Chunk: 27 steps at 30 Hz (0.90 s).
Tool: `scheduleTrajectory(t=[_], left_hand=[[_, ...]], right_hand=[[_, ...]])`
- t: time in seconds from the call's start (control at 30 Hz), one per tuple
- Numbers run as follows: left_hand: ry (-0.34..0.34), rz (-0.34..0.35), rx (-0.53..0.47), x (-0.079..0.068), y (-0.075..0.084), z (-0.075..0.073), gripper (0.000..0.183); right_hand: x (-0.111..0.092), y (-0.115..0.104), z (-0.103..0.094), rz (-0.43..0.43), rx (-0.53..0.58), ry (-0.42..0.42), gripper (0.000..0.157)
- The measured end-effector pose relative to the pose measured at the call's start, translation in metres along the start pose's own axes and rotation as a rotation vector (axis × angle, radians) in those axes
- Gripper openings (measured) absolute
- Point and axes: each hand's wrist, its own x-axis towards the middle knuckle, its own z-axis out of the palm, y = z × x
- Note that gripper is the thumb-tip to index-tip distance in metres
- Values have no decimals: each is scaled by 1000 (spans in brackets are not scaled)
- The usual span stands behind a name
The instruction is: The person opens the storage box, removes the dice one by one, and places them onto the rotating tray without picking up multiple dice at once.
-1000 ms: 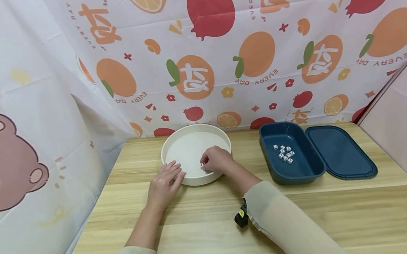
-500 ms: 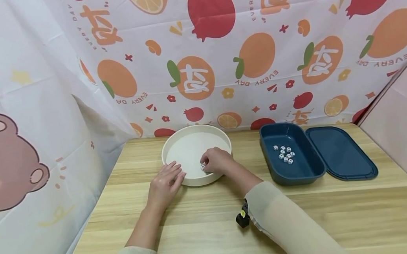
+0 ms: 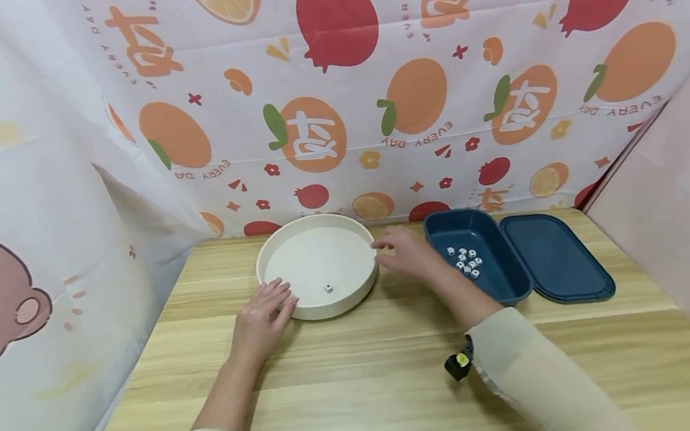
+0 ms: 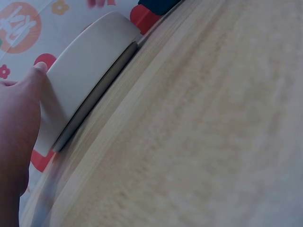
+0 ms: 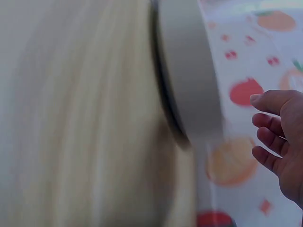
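Observation:
A small white die [image 3: 329, 289] lies inside a round cream tray [image 3: 321, 310], towards its near side. My left hand [image 3: 261, 320] rests on the tray's near-left rim with its fingers straight, and the left wrist view shows the thumb [image 4: 40, 68] against the tray's outer wall. Over the tray's right rim hangs my right hand [image 3: 408, 254], its fingers loosely bent and holding nothing; in the right wrist view the thumb and fingers [image 5: 270, 137] stand apart from one another. Several white dice [image 3: 466, 260] lie in a dark blue box [image 3: 508, 277].
A flat dark blue lid [image 3: 558, 257] lies to the right of the box on the wooden table [image 3: 345, 389]. Behind the table hangs a fruit-print cloth [image 3: 369, 133]. My right forearm crosses over the box's near-left corner.
My right hand has let go of the die in the tray and moved right, up to the tray's right rim. The left hand stays on the rim. The head view has shifted slightly right.

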Motion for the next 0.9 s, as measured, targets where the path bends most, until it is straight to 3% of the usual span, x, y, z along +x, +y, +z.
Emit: scheduleTrajectory(t=[0.07, 0.2, 0.37, 0.63, 0.9], left_hand=[[-6, -7, -4, -1, -1, -1, 23], [-8, -6, -13, 0, -2, 0, 22], [7, 1, -18, 1, -3, 3, 22], [-2, -5, -29, 0, -5, 4, 22], [-5, -11, -35, 1, -5, 6, 23]], right_hand=[[-9, 16, -19, 6, -20, 45, 25], [-25, 56, -49, 124, 5, 79, 25], [-37, 102, -67, 265, -15, 14, 29], [-33, 133, -58, 323, -104, -129, 32], [-25, 144, -40, 327, -180, -183, 31]])
